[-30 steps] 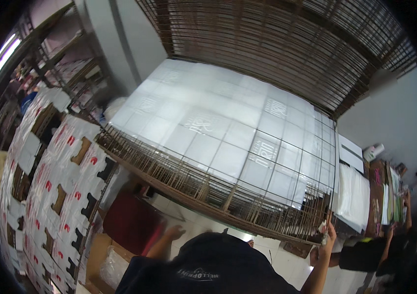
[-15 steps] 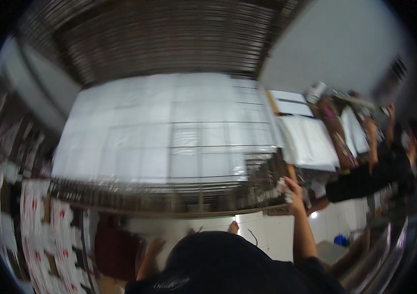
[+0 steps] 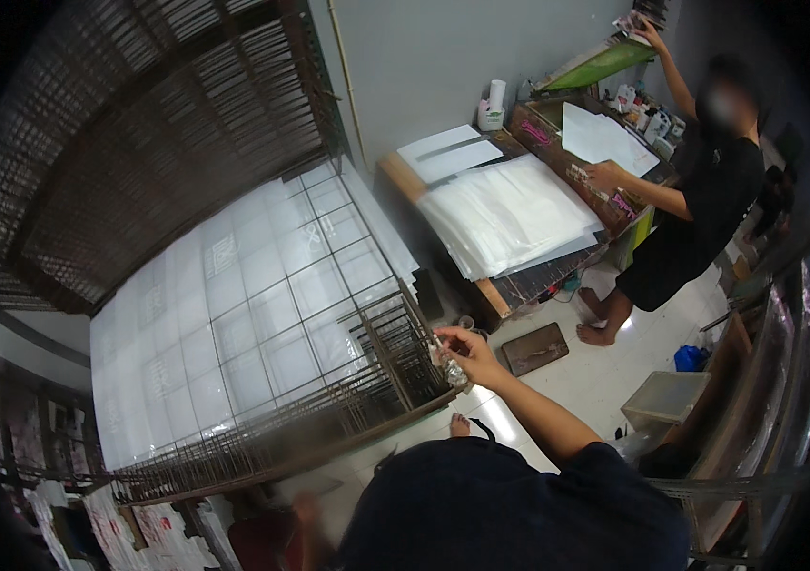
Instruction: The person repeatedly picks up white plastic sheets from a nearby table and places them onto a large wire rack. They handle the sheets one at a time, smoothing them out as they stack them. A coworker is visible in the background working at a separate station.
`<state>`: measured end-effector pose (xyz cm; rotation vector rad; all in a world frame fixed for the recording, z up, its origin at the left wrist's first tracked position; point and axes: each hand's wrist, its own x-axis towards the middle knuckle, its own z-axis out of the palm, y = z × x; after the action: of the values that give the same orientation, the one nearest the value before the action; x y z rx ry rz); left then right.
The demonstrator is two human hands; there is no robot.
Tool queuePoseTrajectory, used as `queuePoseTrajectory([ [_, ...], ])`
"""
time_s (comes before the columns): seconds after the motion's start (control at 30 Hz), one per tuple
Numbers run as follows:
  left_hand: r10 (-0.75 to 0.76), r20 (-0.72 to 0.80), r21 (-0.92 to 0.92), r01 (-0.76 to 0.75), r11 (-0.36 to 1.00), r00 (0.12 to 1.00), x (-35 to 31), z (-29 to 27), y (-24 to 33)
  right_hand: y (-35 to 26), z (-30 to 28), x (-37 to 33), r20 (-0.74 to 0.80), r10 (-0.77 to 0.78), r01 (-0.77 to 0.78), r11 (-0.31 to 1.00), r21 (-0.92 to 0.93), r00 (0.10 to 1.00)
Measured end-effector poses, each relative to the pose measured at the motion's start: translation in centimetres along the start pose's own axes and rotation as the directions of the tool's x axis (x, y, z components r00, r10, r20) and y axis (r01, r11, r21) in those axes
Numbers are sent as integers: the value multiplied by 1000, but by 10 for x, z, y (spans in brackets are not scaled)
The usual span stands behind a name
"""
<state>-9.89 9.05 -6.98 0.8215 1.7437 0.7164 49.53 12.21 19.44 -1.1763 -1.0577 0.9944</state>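
Note:
My right hand [image 3: 470, 358] is raised near the right front corner of a wire rack [image 3: 395, 357]. Its fingers are closed on a small crumpled whitish wad [image 3: 447, 365], whose material I cannot make out. Whitish translucent sheets [image 3: 243, 319] with faint white prints lie across the rack under a wire grid. Low at my left, my left hand [image 3: 308, 514] is smeared and dim, so its fingers do not show clearly. It is nearest to a dark red thing [image 3: 262, 542] below the rack's front edge.
Several raised wire grids [image 3: 167, 133] lean over the rack's back. To the right, a table [image 3: 500, 297] bears a sheet stack [image 3: 510, 214]. Beyond it a co-worker [image 3: 700, 209] holds up a green-edged frame [image 3: 600, 65]. A brown board [image 3: 535, 349] and a plastic bin [image 3: 664, 398] are on the floor.
My view has swung to the right, so the rack now sits further left and the co-worker's table shows fully. My right hand still holds the wad by the rack's corner.

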Motion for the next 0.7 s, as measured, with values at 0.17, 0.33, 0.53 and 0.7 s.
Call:
queuePoseTrajectory([
  [0.17, 303, -232, -806, -357, 472, 924, 3, -12, 71, -7, -2, 8, 106, -8, 9, 1000, -2, 994],
  [0.33, -189, -692, -612, -427, 665, 696, -106, 48, 257, -4, -9, 14, 136, -36, 22, 994, 105, 990],
  [0.53, 310, -950, 278, -370, 886, 28, -158, 77, 356, 5, -17, 23, 204, -71, 42, 989, 142, 976],
  [0.7, 882, -470, 817, -396, 420, -36, -129, 75, 346, 10, -17, 24, 223, -93, 50, 980, 193, 970],
])
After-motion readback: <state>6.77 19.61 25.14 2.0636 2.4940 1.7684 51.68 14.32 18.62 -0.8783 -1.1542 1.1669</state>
